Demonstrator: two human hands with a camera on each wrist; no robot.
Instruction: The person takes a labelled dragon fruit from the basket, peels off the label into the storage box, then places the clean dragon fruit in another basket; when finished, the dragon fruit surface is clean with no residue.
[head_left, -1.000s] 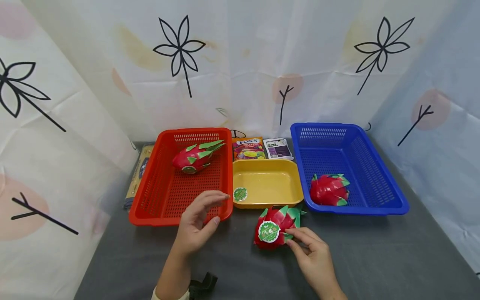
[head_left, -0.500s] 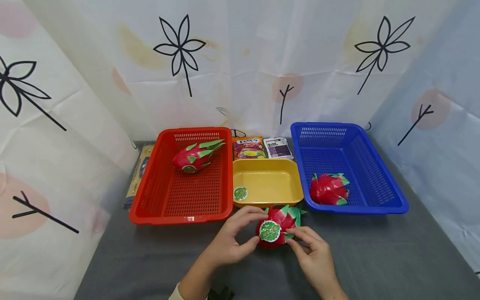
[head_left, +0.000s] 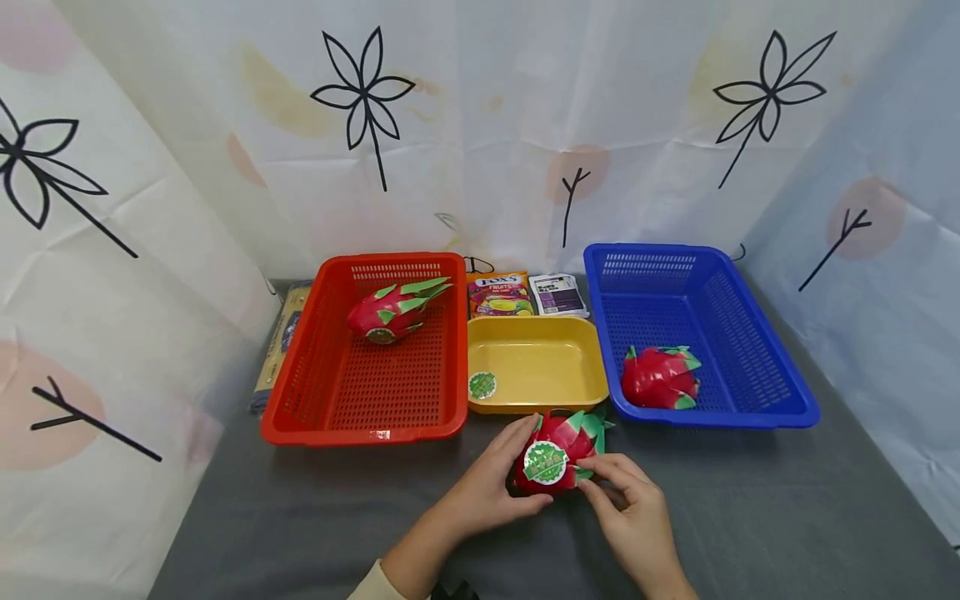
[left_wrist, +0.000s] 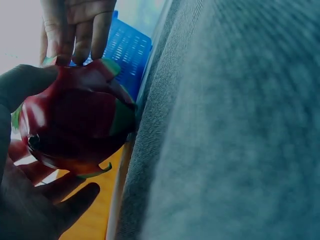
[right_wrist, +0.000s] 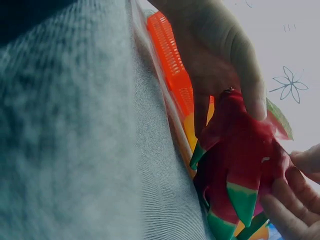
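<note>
Head view: dragon fruit [head_left: 559, 455] lies crosswise, leaves [head_left: 594, 426] rightward

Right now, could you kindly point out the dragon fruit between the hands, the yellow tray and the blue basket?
Held dragon fruit [head_left: 551, 459], head view: the middle of its labelled side.
Yellow tray [head_left: 546, 360], head view: its bare inner floor.
Blue basket [head_left: 651, 320], head view: the bare rear of its floor.

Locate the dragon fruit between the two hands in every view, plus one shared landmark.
Head: dragon fruit, below centre, slightly right.
Left wrist: dragon fruit, left side, around mid-height.
Right wrist: dragon fruit, right of centre, lower part.
Shared landmark: yellow tray, partly visible in both wrist views.
</note>
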